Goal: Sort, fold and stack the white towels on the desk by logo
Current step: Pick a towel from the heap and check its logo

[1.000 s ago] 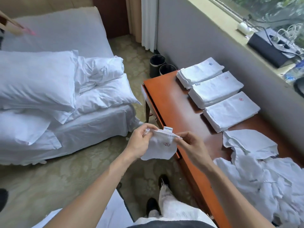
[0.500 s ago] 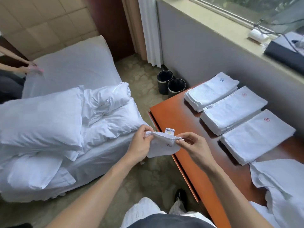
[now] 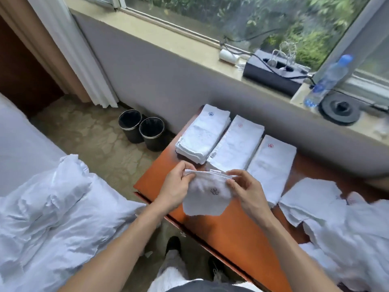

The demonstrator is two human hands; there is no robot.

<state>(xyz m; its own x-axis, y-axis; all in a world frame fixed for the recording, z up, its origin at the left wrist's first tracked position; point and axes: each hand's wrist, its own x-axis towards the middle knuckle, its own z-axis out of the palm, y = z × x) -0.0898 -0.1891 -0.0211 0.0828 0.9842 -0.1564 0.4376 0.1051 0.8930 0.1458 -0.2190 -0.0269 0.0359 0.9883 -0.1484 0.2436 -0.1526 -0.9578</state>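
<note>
The bedding [image 3: 52, 207] takes the whole seven-to-nine o'clock side, rumpled white, and its edge runs close by the left corner of the orange desk [image 3: 221, 228]. The desk slants from centre down to five o'clock, with its near edge a clean diagonal. There's bare wood open along that edge, right under the hands. At three to four o'clock the loose heap of towels [image 3: 347, 228] sprawls over the desk's right end, ragged hems pointing inward.

Up at twelve to one o'clock, three folded stacks sit side by side along the wall. The blue-logo stack [image 3: 202, 135] sits right at the desk's far-left edge. The middle stack [image 3: 237, 144] is tight beside it, and the red-logo stack [image 3: 271, 165] is nearest the heap.

Dead centre is the small towel [image 3: 206, 199], held up over the bare wood with its dark logo facing us and a tag at its top hem. Its lower edge hangs free. The left hand [image 3: 174, 188] pinches the hem's left end, and the right hand [image 3: 246, 190] pinches the right end, fingers curled.

Two black bins [image 3: 141, 129] stand on open carpet [image 3: 94, 140] at eleven o'clock, touching each other and just off the desk's far corner.
</note>
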